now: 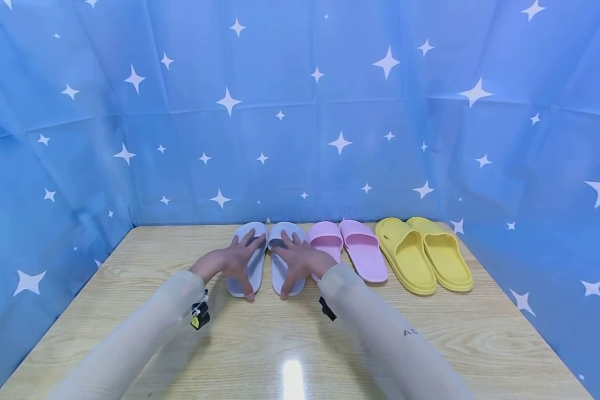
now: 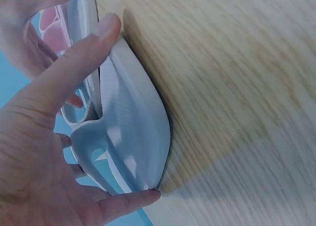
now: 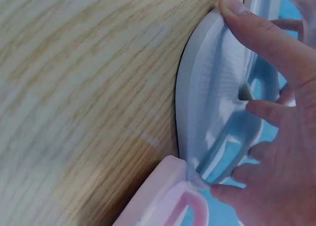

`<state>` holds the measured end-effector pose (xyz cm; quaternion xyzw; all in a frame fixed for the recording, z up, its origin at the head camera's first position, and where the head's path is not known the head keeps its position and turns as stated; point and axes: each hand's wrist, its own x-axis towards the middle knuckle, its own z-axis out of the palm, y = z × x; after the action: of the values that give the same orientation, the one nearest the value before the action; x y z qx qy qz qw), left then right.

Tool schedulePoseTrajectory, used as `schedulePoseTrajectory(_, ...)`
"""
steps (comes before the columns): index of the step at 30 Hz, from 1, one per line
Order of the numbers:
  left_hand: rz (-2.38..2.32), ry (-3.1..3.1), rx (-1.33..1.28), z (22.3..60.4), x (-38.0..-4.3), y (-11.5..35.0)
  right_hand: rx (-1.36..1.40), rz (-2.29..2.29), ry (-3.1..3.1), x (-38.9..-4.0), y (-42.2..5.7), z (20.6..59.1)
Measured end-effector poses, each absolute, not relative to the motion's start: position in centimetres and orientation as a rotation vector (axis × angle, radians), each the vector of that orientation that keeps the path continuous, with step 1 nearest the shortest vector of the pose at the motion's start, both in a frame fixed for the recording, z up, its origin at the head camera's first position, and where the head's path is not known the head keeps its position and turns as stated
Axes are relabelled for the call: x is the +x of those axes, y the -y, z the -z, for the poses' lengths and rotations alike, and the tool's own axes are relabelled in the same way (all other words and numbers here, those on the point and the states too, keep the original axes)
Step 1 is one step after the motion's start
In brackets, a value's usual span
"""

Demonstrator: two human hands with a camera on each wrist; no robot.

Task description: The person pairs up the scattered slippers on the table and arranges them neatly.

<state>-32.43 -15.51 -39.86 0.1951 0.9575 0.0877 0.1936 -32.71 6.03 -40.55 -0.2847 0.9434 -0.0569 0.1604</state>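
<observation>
Two pale grey slippers stand side by side at the back of the table, toes toward the curtain. Over the left slipper (image 1: 256,268) my left hand (image 1: 234,259) spreads its fingers, the thumb at the heel end and the other fingers toward the strap. In the left wrist view, the little finger touches the slipper's edge (image 2: 160,122). My right hand (image 1: 304,260) lies across the right slipper (image 1: 279,271) in much the same way. Its thumb meets the heel rim in the right wrist view, with the other fingers stretched along the strap side of the slipper (image 3: 197,93).
Close to the right grey slipper is a pair of pink slippers (image 1: 365,258), partly behind my right hand. Farther right stands a pair of yellow slippers (image 1: 412,264). A blue curtain with white stars (image 1: 280,155) surrounds the wooden table (image 1: 260,344) at the back and sides.
</observation>
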Motion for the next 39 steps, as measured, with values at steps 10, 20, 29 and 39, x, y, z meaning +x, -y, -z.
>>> schedulePoseTrajectory(10, -0.25, -2.697, 0.537, 40.4, -32.6, 15.4, -0.767, 0.193, -2.693, -32.5, -5.7, 40.8)
schedulePoseTrajectory(20, -0.235, -2.701, 0.527, 41.1, -32.3, 15.2, -0.737, 0.173, -2.691, -32.1, -5.5, 41.0)
schedulePoseTrajectory(29, -0.207, -2.71, 0.477, 41.0, -32.4, 15.1, -0.7, 0.143, -2.694, -32.2, -5.0, 40.7)
schedulePoseTrajectory(39, -0.249, -2.731, 0.512, 41.5, -32.0, 15.0, -0.754, 0.124, -2.741, -31.2, -5.5, 40.9)
